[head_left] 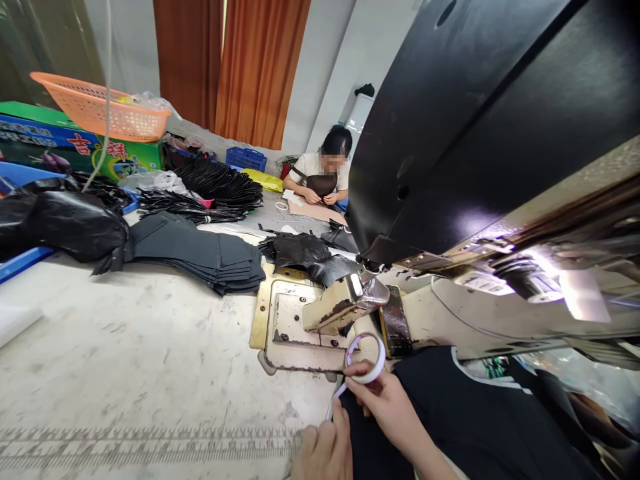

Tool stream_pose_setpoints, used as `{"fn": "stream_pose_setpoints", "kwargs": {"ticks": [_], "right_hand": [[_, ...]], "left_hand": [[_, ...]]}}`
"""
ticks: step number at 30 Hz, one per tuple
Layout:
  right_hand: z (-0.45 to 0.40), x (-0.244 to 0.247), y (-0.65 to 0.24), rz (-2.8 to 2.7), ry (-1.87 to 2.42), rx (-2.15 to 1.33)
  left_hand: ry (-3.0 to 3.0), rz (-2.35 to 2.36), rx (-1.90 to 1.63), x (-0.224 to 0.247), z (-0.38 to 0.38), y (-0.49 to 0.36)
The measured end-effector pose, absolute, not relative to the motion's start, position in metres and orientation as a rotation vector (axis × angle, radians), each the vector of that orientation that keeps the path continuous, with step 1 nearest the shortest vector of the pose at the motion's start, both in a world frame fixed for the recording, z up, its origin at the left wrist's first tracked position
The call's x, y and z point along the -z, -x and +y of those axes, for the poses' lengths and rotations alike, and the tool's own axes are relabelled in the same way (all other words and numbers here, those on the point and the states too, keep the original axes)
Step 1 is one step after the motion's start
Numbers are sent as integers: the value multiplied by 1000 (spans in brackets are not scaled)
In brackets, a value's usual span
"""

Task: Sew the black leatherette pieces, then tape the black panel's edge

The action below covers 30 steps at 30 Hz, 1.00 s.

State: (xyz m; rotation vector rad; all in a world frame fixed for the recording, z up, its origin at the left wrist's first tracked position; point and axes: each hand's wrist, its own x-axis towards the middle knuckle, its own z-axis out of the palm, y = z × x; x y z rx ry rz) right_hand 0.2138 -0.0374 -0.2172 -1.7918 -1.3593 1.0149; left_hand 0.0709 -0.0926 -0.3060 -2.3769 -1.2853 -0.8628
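My right hand (383,400) pinches a roll of white tape (381,360) at the front of the sewing machine's post. A narrow white strip (340,391) runs down from the roll toward my left hand (325,443), whose fingers are bent and pressed together at the edge of a black fabric piece (373,440). The fabric lies under both hands. Whether the left fingertips grip the strip or only press on it is hard to tell.
The machine post (335,307) rises just beyond my hands, under the large dark machine head (450,133). Stacked dark pieces (200,257) lie at the left on the white table (150,347). A phone (396,323) lies right of the post. Another person (323,177) works farther back.
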Motion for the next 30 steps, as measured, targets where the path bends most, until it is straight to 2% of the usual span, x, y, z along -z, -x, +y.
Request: {"fn": "stream_pose_setpoints", "kwargs": {"ticks": [8,18,23,26,30], "right_hand": [[-32,232,-215,-1496,1793,-652],[-28,228,-209,-1427,1752,-673],[-44,213,-209,-1240,1722,-879],[-55,193,-205,-1174,1615,-992],[-64,169,-198,-1150,1509,-1067]], "left_hand": [[2412,-1240,855,300,-88,-68],[2590,-1464,916,290,-88,-67],[2862,-1883,1273,243,-57,-59],[3131,-2012,1563,212,-41,-56],[3095,-2073,1992,199,-41,-54]]}}
